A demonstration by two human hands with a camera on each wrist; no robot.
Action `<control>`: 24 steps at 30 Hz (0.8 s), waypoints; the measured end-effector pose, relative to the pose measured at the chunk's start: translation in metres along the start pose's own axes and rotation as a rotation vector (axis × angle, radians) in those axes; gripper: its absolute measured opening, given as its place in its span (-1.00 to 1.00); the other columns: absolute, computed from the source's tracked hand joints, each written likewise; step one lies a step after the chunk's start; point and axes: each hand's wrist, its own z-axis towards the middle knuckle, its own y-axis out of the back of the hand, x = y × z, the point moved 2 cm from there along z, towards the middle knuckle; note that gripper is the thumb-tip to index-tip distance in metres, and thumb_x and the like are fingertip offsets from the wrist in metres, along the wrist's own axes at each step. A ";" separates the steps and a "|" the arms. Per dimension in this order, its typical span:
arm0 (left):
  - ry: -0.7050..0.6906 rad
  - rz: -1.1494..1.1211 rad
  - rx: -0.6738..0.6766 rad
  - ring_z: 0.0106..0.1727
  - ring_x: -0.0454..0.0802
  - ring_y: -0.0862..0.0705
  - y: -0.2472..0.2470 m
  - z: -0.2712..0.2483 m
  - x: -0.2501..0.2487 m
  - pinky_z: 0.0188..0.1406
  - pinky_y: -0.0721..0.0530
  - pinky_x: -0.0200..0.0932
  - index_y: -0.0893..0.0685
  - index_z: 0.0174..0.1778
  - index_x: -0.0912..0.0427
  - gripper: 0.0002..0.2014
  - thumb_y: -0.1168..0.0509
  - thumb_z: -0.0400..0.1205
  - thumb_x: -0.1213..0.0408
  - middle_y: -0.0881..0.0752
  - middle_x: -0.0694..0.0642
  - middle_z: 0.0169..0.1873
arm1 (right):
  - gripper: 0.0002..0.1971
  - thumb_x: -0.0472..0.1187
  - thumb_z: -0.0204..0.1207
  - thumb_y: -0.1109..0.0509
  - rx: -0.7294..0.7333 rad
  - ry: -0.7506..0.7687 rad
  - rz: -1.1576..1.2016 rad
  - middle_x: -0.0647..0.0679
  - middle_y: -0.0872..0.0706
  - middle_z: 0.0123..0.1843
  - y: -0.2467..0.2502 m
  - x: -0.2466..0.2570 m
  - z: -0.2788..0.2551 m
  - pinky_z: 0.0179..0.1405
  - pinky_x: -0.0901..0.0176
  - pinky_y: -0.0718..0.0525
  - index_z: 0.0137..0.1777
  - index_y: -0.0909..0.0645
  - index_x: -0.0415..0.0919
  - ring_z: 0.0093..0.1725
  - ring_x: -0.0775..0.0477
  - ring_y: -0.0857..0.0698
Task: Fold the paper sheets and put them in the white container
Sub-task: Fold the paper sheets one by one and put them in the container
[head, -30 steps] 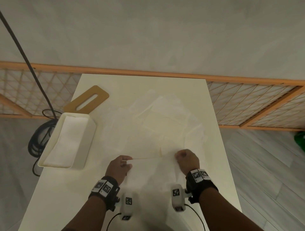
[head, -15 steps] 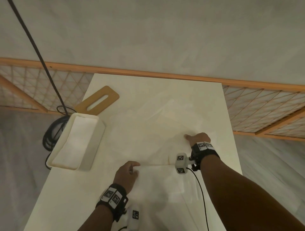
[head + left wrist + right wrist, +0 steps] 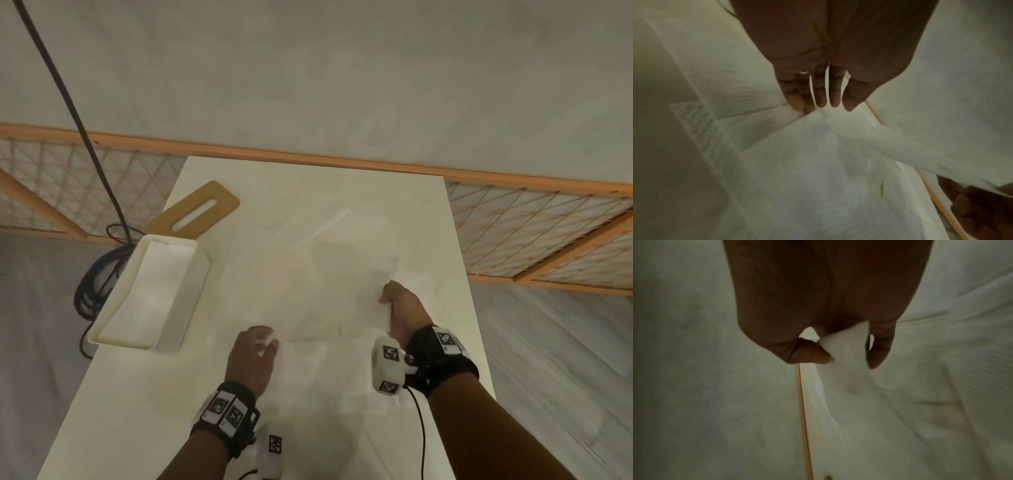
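Several thin white paper sheets (image 3: pixel 325 267) lie loosely overlapped across the middle of the white table (image 3: pixel 113 394). My left hand (image 3: pixel 265 342) pinches the near-left corner of one sheet (image 3: pixel 818 162) between nearly straight fingers and thumb (image 3: pixel 828 108). My right hand (image 3: pixel 388 301) grips a bunched edge of the same sheet (image 3: pixel 849 373) between curled thumb and fingers (image 3: pixel 849 358), farther out and to the right. The sheet stretches between both hands. The white container (image 3: pixel 191 298) stands at the table's left edge with white folded paper (image 3: pixel 154 284) inside.
A wooden board with a slot (image 3: pixel 195 212) lies behind the container. Coiled black cable (image 3: pixel 99 274) sits on the floor to the left. A wooden lattice fence (image 3: pixel 548 240) runs behind the table. The table's right edge is close to my right wrist.
My right hand reached forward to the sheet's far edge, took hold of it and has drawn it back a little. My left hand has kept its place on the near corner.
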 end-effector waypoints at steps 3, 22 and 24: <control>0.035 -0.134 -0.002 0.27 0.00 -0.67 0.010 -0.004 -0.017 0.19 -0.53 -0.17 -0.69 0.18 0.00 -0.68 -0.28 0.71 -0.13 -0.70 -0.01 0.21 | -0.40 -0.36 0.23 -0.16 0.236 -0.016 0.143 -0.36 -0.70 0.17 -0.003 -0.007 -0.039 0.03 -0.23 -0.72 0.33 -0.61 -0.27 0.09 -0.41 -0.70; 0.322 -0.995 0.667 0.17 0.45 -0.77 0.009 -0.042 -0.020 -0.03 -0.81 0.21 -0.62 0.43 0.43 -0.41 -0.52 0.44 0.45 -0.71 0.51 0.27 | -0.24 -0.39 0.19 -0.25 0.374 -0.076 0.185 -0.41 -0.69 0.25 -0.003 -0.062 -0.100 0.04 -0.20 -0.73 0.52 -0.52 -0.35 0.12 -0.45 -0.71; 0.285 -0.951 0.648 0.17 0.47 -0.77 0.016 -0.038 -0.016 -0.02 -0.81 0.23 -0.66 0.38 0.42 -0.42 -0.57 0.40 0.45 -0.72 0.51 0.25 | -0.47 -0.28 0.40 -0.33 0.366 -0.116 0.194 -0.39 -0.73 0.16 0.001 -0.068 -0.097 0.06 -0.15 -0.68 0.42 -0.63 -0.35 0.06 -0.40 -0.73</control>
